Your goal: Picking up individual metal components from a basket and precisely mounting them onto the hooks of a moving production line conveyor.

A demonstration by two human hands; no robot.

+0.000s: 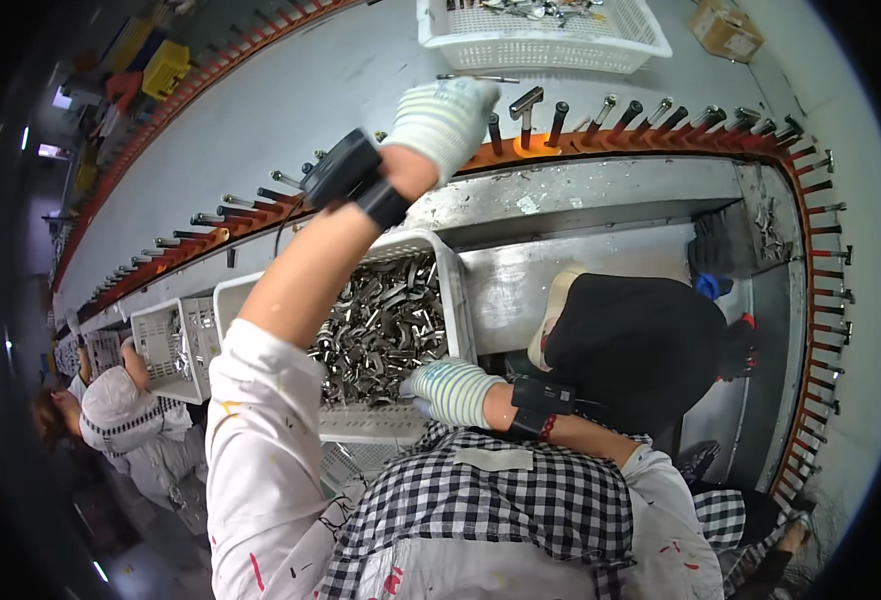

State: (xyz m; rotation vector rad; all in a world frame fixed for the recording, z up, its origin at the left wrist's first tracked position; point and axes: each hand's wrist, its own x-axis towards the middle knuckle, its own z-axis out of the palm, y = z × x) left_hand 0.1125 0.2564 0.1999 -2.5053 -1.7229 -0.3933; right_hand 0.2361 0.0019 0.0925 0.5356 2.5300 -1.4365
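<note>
A curved orange conveyor rail (660,140) carries rows of pegs. The left hand (442,120) reaches there, grasp hidden; the right hand (450,390) rests curled on the white basket (455,290) of metal parts (380,330), which look hard, heavy, slick: pinch one singly.

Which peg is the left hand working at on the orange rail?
Follow the orange rail along the grey belt to its middle, right of the left hand. The peg there carries a flat metal crosspiece, making a T; its neighbours are plain dark rods.
</note>
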